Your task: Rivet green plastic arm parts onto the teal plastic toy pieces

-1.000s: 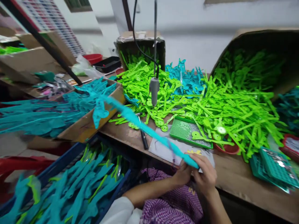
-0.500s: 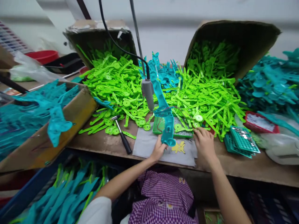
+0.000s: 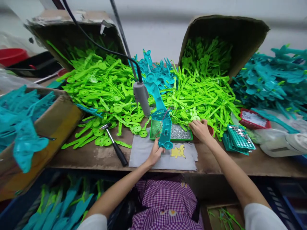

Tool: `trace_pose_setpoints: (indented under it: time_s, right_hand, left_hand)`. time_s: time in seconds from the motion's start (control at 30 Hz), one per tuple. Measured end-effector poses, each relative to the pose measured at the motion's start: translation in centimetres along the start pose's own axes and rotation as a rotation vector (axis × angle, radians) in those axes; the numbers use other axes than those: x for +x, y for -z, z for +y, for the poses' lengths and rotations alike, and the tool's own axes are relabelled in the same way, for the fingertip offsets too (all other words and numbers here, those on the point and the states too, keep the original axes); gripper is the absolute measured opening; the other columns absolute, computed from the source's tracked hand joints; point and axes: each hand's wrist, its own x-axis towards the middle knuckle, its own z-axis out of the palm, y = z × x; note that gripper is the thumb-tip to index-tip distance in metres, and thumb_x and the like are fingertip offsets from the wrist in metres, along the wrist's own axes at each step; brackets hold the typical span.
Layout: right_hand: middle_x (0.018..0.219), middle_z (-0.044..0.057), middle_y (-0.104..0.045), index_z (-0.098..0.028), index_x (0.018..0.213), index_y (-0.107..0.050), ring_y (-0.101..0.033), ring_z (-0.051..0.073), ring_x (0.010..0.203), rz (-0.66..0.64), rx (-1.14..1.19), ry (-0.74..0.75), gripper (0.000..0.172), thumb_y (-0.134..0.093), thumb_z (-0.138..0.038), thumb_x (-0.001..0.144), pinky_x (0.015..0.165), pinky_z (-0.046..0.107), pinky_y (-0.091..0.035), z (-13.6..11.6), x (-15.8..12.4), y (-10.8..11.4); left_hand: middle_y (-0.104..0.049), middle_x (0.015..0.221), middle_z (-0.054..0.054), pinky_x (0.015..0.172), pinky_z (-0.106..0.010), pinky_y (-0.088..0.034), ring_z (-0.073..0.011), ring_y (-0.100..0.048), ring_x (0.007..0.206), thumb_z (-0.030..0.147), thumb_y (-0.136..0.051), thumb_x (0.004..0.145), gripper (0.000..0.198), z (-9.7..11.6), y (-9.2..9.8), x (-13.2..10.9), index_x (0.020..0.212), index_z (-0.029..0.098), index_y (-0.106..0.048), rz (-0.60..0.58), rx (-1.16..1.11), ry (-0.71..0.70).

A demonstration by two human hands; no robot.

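My left hand (image 3: 154, 155) is closed around the lower end of a long teal plastic part (image 3: 165, 127), which stands up over the tray with thin red wires near its middle. My right hand (image 3: 200, 130) has its fingers bent together at the front edge of the lime-green plastic pieces (image 3: 201, 102). They seem to pinch a lime-green piece (image 3: 184, 124), though the fingertips are partly hidden. Below the teal part sits a green tray (image 3: 153, 139) with small metal bits (image 3: 178, 131). A grey electric screwdriver (image 3: 141, 95) hangs just left of the teal part.
A hammer (image 3: 115, 145) lies left of the grey cloth (image 3: 141, 153). Cardboard boxes (image 3: 259, 28) spill lime-green pieces at the back. Teal parts fill a carton (image 3: 55, 118) at left and pile up (image 3: 275, 83) at right. Green trays (image 3: 240, 137) and a red tray (image 3: 255, 119) stand right.
The view has shifted to the right. My right hand has moved slightly up toward the pile, and the lime-green piece no longer lies across the metal bits. My left hand still holds the teal part.
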Motion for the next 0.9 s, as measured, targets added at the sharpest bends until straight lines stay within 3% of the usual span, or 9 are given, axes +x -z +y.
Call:
trace_pose_setpoints:
  time_s: [0.17, 0.3, 0.43, 0.53, 0.63, 0.73, 0.83, 0.9]
  right_hand:
    - [0.092, 0.008, -0.064, -0.018, 0.098, -0.063, -0.05, 0.021, 0.09, 0.019, 0.072, -0.045, 0.033, -0.032, -0.029, 0.099, 0.089, 0.039, -0.019, 0.8, 4.4, -1.8]
    - [0.098, 0.008, -0.064, -0.019, 0.099, -0.063, -0.05, 0.022, 0.096, 0.009, 0.113, -0.094, 0.035, -0.031, -0.034, 0.1, 0.091, 0.039, -0.019, 1.8, 7.5, -1.9]
    - [0.103, 0.01, -0.064, -0.018, 0.1, -0.062, -0.05, 0.023, 0.1, 0.003, 0.126, -0.176, 0.035, -0.032, -0.036, 0.099, 0.093, 0.042, -0.019, 1.4, 8.4, -1.4]
    - [0.106, 0.013, -0.064, -0.016, 0.107, -0.06, -0.05, 0.026, 0.103, 0.0, 0.126, -0.26, 0.031, -0.034, -0.032, 0.098, 0.094, 0.045, -0.02, -0.8, 7.5, -1.0]
    - [0.117, 0.015, -0.061, -0.016, 0.122, -0.054, -0.05, 0.027, 0.108, 0.023, 0.143, -0.33, 0.034, -0.036, -0.032, 0.098, 0.095, 0.045, -0.024, -3.6, 5.5, 0.2]
    - [0.122, 0.012, -0.062, -0.02, 0.126, -0.053, -0.053, 0.024, 0.112, 0.188, 0.26, -0.378, 0.036, -0.039, -0.034, 0.097, 0.095, 0.041, -0.029, -5.0, 1.2, 2.2]
    - [0.108, 0.009, -0.067, -0.022, 0.111, -0.063, -0.058, 0.021, 0.103, 0.406, 0.306, -0.51, 0.029, -0.042, -0.033, 0.095, 0.092, 0.036, -0.037, -2.3, -5.6, 4.3]
    - [0.104, 0.012, -0.067, -0.018, 0.108, -0.065, -0.06, 0.023, 0.096, 0.504, 0.248, -0.788, 0.033, -0.041, -0.036, 0.094, 0.087, 0.036, -0.041, 2.0, -10.5, 5.0]
  left_hand:
    - [-0.052, 0.063, 0.007, 0.062, -0.025, -0.038, -0.0112, -0.048, 0.059, 0.02, -0.046, 0.071, 0.051, 0.3, -0.1, 0.1, 0.12, 0.016, -0.034, 0.005, -0.019, 0.016]
    - [-0.052, 0.063, 0.007, 0.062, -0.024, -0.038, -0.0108, -0.048, 0.059, 0.021, -0.046, 0.071, 0.049, 0.4, -0.2, 0.2, 0.118, 0.016, -0.036, 0.008, -0.004, 0.024]
    - [-0.053, 0.063, 0.007, 0.06, -0.023, -0.038, -0.0103, -0.048, 0.058, 0.021, -0.047, 0.07, 0.049, 0.3, -0.2, 0.3, 0.118, 0.016, -0.037, 0.013, 0.017, 0.044]
    - [-0.053, 0.064, 0.007, 0.06, -0.022, -0.038, -0.0101, -0.049, 0.058, 0.02, -0.047, 0.07, 0.047, 0.2, -0.1, 0.4, 0.116, 0.016, -0.039, 0.027, 0.036, 0.049]
    - [-0.053, 0.064, 0.007, 0.062, -0.022, -0.04, -0.0103, -0.05, 0.059, 0.019, -0.047, 0.071, 0.04, 0.1, 0.0, 0.5, 0.11, 0.017, -0.041, 0.031, 0.051, 0.024]
    - [-0.053, 0.064, 0.007, 0.063, -0.022, -0.04, -0.0101, -0.05, 0.06, 0.019, -0.046, 0.071, 0.029, 0.1, 0.1, 0.7, 0.099, 0.019, -0.042, 0.044, 0.064, 0.02]
    - [-0.053, 0.064, 0.007, 0.063, -0.022, -0.041, -0.0101, -0.051, 0.059, 0.02, -0.047, 0.071, 0.023, 0.1, 0.1, 0.8, 0.094, 0.02, -0.042, 0.056, 0.069, 0.024]
    - [-0.054, 0.064, 0.007, 0.062, -0.022, -0.041, -0.0101, -0.051, 0.059, 0.021, -0.048, 0.071, 0.023, 0.2, 0.0, 0.8, 0.093, 0.02, -0.041, 0.048, 0.076, 0.018]
